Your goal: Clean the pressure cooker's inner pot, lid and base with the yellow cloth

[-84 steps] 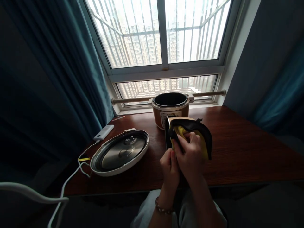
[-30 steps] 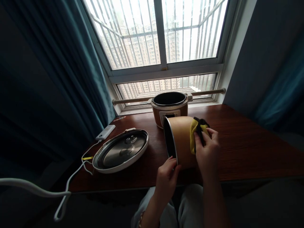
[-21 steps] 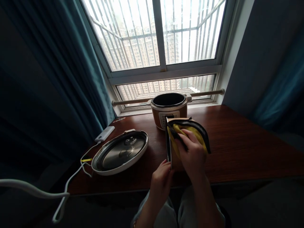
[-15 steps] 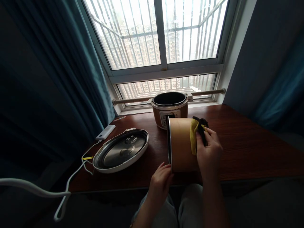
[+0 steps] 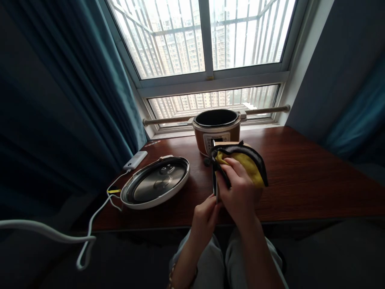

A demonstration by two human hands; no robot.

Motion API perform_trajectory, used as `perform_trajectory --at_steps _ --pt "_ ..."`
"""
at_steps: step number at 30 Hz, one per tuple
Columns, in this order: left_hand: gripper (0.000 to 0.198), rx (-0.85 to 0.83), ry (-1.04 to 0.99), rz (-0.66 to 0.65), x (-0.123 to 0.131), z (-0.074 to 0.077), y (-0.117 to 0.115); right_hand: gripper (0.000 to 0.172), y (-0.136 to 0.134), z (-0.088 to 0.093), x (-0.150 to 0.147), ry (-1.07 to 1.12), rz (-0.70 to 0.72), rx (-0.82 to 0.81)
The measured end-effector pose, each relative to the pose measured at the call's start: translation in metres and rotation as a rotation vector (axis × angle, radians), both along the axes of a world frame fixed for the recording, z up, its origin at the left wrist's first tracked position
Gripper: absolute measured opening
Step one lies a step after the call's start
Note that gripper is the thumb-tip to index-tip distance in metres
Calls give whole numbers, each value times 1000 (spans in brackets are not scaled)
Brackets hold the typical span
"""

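Here, both forearms rise from the bottom edge of the frame, just right of centre, and lean toward each other. The left hand (image 5: 204, 218), lower and further left, has its knuckles up and its fingers pinched closed on the rim of the tan inner pot (image 5: 217, 192), which lies on its side near the middle of the frame, mostly hidden. The right hand (image 5: 239, 192), higher and to the right, bends over the pot's side, thumb and fingers curled around a bunched part of the yellow cloth (image 5: 251, 166) with dark edging, the rest fanning toward the right. Behind the pot, at upper centre, the cooker (image 5: 216, 130) stands upright and open below the window. Left of centre, the lid (image 5: 156, 182) rests on the brown table (image 5: 306, 176), apart from both hands
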State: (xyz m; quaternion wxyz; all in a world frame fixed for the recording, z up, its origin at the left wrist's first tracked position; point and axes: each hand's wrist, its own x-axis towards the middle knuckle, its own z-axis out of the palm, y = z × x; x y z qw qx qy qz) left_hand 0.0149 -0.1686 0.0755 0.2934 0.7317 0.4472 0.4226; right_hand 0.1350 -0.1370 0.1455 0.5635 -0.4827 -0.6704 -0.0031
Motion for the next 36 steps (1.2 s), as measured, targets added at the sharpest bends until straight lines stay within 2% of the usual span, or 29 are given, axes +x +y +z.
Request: perform_trajectory --at_steps 2,4,7,9,11,15,17,19,24,26,28,32,34,36 --pt "26 1 32 43 0 -4 -1 16 4 -2 7 43 -28 -11" --pt "27 9 59 47 1 -7 -3 16 9 -7 22 124 -149 -13" --pt "25 32 59 -13 2 -12 -8 20 13 -13 47 218 -353 4" --pt "23 62 53 -59 3 -14 -11 20 10 -12 51 204 -386 6" --pt "23 85 59 -101 4 -15 -14 20 4 -8 42 143 -335 -2" --pt "23 57 82 -141 4 -17 -20 20 -10 3 9 14 -58 20" --pt "23 42 88 -132 3 -18 -22 21 -11 5 4 3 14 32" --pt "23 44 106 -126 1 -19 -24 20 -7 2 13 47 -41 26" --pt "22 49 159 -146 0 -22 -27 25 3 -10 62 253 -421 6" --pt "22 50 184 -143 5 -24 -30 26 -3 -8 69 281 -474 -5" --pt "21 71 208 -121 15 -27 -33 24 -16 0 61 273 -420 4" --pt "23 135 192 -15 51 -31 -37 21 -40 14 27 155 -207 -55" --pt "22 164 200 17 64 -29 -34 26 -43 15 16 110 -197 -106" --pt "18 169 225 9 64 -24 -27 34 -39 11 16 99 -205 -124"
